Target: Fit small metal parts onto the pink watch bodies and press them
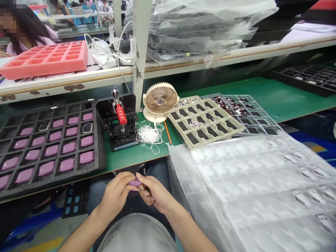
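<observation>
A small purple watch case [135, 182] is held between both hands, low in front of my lap. My left hand [117, 190] pinches it from the left side. With thumb and fingers, my right hand [154, 192] grips its other end; a thin dark tool seems to poke out of that hand, its kind hidden. On the left, a black foam tray [101, 157] carries several purple cases like this one. A black clamp press with a red handle [121, 113] stands beyond the hands, beside a heap of thin white gasket rings [149, 134].
A beige fan [160, 99] stands behind the rings, near an orange stick [168, 132]. To the right are a cream compartment tray [194, 141], a clear tray of small shiny parts [252, 101] and plastic-covered trays [249, 175]. A shelf [110, 77] holds a pink foam tray [47, 71]. A person sits beyond.
</observation>
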Available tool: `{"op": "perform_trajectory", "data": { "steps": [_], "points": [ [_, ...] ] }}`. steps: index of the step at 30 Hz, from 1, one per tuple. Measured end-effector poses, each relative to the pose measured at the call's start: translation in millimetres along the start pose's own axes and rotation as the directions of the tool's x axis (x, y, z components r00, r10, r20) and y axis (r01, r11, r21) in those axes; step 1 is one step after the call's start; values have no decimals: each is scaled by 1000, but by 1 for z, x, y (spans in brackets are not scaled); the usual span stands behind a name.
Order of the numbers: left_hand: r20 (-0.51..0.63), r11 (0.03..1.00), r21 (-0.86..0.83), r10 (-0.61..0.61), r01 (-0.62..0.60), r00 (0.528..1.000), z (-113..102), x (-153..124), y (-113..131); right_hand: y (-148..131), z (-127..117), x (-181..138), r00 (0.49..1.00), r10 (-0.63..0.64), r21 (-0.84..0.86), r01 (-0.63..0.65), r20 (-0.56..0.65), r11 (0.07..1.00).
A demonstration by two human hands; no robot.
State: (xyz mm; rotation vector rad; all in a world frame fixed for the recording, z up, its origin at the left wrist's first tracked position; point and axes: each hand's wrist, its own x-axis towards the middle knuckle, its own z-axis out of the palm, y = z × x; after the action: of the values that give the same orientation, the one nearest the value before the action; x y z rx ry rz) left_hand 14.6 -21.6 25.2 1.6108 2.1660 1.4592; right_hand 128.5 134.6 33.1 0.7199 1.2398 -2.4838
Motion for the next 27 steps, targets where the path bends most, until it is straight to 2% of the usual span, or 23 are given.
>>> {"op": "perform_trajectory", "data": {
  "steps": [2, 3, 4, 5, 7, 8, 9, 10, 11, 12, 14, 15, 16, 19, 20, 21, 22, 23, 24, 26, 27],
  "points": [
    [13, 1000, 22, -9, 9, 1000, -1, 1, -1, -9, 1, 1, 978, -185, -276, 152, -96, 949],
    [-11, 999, 42, -24, 24, 1000, -2, 4, -2, -18, 2, 2, 930, -336, -434, 245, -148, 867],
    [-49, 997, 68, -43, 47, 998, -2, 8, -4, -30, 4, 2, 841, -508, -572, 328, -184, 752],
    [-93, 993, 95, -61, 70, 994, -2, 15, -6, -46, 7, 3, 710, -675, -678, 397, -200, 619],
    [-156, 982, 155, -82, 107, 984, 2, 32, -15, -85, 15, 7, 393, -908, -800, 493, -146, 342],
    [-169, 977, 183, -82, 113, 982, 5, 41, -22, -106, 19, 11, 262, -963, -829, 523, -67, 200],
    [-173, 972, 207, -77, 113, 982, 8, 51, -29, -125, 23, 16, 179, -983, -841, 537, 41, 63],
    [-173, 967, 229, -72, 112, 982, 12, 59, -37, -142, 26, 22, 143, -977, -835, 547, 160, -57],
    [-172, 962, 250, -70, 113, 983, 16, 67, -45, -156, 29, 28, 146, -950, -816, 559, 275, -150],
    [-171, 956, 270, -69, 114, 983, 20, 72, -53, -167, 31, 35, 171, -914, -790, 575, 368, -211],
    [-165, 949, 295, -65, 112, 984, 26, 76, -66, -180, 35, 46, 203, -863, -755, 601, 462, -262],
    [-162, 947, 301, -62, 109, 985, 28, 76, -71, -185, 38, 49, 188, -865, -748, 605, 465, -271],
    [-160, 947, 304, -58, 105, 985, 30, 75, -74, -189, 41, 51, 151, -882, -749, 603, 446, -275],
    [-167, 951, 296, -44, 92, 985, 31, 69, -78, -203, 53, 47, -16, -951, -783, 563, 308, -263],
    [-176, 954, 288, -38, 88, 984, 30, 66, -78, -207, 55, 44, -54, -963, -800, 546, 264, -250],
    [-189, 957, 278, -32, 85, 981, 29, 64, -77, -208, 55, 42, -64, -969, -818, 526, 236, -234],
    [-208, 960, 267, -28, 84, 978, 27, 61, -75, -206, 53, 40, -35, -972, -835, 504, 232, -218],
    [-231, 963, 255, -26, 87, 973, 26, 58, -73, -200, 47, 40, 43, -967, -854, 480, 252, -201],
    [-256, 966, 243, -28, 92, 966, 25, 54, -71, -191, 39, 43, 171, -944, -878, 442, 283, -183],
    [-298, 968, 227, -40, 111, 954, 24, 45, -65, -165, 19, 55, 465, -829, -928, 338, 310, -158],
    [-313, 967, 222, -49, 123, 949, 24, 41, -62, -152, 9, 64, 570, -766, -946, 285, 297, -155]
  ]
}}
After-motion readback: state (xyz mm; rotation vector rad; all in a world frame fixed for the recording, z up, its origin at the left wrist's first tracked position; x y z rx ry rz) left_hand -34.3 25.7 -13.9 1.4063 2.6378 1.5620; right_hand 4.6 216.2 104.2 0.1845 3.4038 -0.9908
